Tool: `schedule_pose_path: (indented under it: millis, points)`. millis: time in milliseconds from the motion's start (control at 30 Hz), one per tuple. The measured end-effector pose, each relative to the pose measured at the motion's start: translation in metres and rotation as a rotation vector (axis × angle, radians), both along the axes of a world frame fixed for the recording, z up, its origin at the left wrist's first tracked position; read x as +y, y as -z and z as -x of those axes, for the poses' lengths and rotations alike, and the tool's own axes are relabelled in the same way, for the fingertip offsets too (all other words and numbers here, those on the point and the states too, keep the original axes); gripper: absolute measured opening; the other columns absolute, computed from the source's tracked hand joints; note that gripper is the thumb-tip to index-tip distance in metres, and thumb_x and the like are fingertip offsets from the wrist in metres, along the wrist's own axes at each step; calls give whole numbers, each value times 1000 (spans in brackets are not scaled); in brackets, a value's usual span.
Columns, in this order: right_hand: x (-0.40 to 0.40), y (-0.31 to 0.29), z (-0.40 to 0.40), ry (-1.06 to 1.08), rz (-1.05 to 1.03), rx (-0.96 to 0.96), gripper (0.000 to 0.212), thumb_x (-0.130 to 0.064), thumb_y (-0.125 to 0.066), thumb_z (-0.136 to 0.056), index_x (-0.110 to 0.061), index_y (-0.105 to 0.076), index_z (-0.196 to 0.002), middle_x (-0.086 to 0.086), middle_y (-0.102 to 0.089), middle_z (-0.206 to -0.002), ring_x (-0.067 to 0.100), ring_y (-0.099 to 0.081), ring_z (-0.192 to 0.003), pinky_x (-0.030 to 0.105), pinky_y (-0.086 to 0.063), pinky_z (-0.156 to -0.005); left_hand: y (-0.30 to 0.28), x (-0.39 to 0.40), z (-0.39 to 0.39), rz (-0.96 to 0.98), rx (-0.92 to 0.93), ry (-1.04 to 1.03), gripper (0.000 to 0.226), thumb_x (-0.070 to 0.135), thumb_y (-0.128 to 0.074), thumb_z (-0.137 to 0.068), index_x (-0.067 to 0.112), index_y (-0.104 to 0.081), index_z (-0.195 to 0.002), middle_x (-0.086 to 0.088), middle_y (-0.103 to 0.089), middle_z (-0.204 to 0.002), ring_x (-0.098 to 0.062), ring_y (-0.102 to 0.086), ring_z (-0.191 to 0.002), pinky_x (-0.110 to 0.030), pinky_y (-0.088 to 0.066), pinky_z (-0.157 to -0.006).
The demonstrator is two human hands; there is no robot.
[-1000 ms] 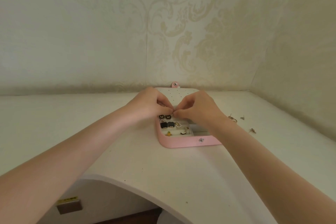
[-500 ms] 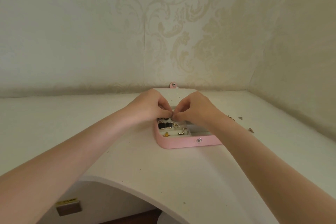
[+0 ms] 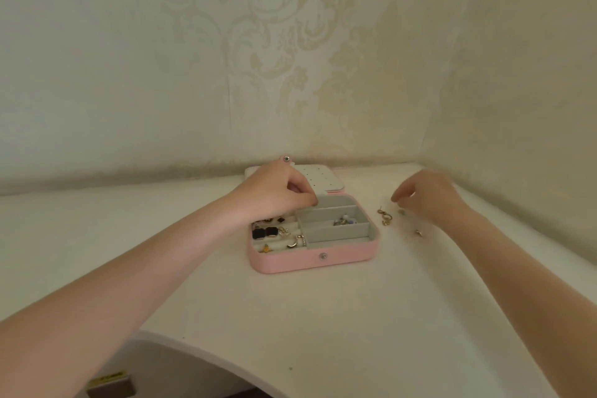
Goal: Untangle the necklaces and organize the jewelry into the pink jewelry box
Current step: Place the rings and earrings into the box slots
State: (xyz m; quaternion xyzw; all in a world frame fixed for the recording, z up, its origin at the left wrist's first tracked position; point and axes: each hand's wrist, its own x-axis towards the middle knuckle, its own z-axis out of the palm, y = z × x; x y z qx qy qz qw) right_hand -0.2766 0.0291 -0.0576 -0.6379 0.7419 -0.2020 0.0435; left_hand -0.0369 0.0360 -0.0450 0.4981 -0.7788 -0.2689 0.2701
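White tabletop, open pink jewelry box, grey compartments

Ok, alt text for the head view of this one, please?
A person's left hand hovers with curled fingers over an open pink jewelry box on a white table, while the right hand reaches toward loose earrings lying right of the box. The box's left slots hold earrings; a middle right compartment holds a small blue-and-white piece.
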Motion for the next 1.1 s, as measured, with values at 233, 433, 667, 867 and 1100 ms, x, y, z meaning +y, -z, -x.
schedule_pose_path:
  millis: [233,433,667,867,1100]
  points:
    - [-5,14,-1,-12,125,-52,20,7,-57,-80,-2,-72,-89,13,-68,-93,26,-60,-87,24,-44,-71,-1,-3,14,23,44,33,15,21,-67,-80,29,-70,-68,12,-57,-57,-11,-50,-57,-25,-39,-60]
    - [19,-39,-48,-294,65,-882,23,5,-72,-75,-2,-66,-96,6,-63,-74,12,-62,-64,9,-51,-60,-6,5,21,177,144,4,19,25,-69,-81,31,-65,-99,16,-63,-92,2,-58,-74,-10,-42,-67]
    - [29,-43,-77,-410,-159,-1072,13,6,-69,-77,-1,-63,-87,9,-63,-74,12,-60,-59,16,-54,-65,-1,13,1,152,239,-21,10,23,-74,-76,31,-70,-69,12,-69,-69,2,-61,-67,-22,-45,-71]
    - [27,-44,-82,-424,-133,-1080,9,-8,-61,-88,-2,-67,-88,7,-64,-75,13,-62,-64,18,-53,-64,-5,19,-14,-235,531,-47,7,14,-68,-82,17,-73,-76,4,-71,-76,1,-60,-62,-12,-46,-58]
    - [27,-44,-94,-494,-92,-811,6,-3,-70,-80,-8,-72,-81,3,-68,-71,8,-61,-66,14,-50,-63,-5,20,-20,-202,501,-83,13,15,-63,-86,17,-73,-77,6,-71,-72,2,-61,-62,-10,-46,-58]
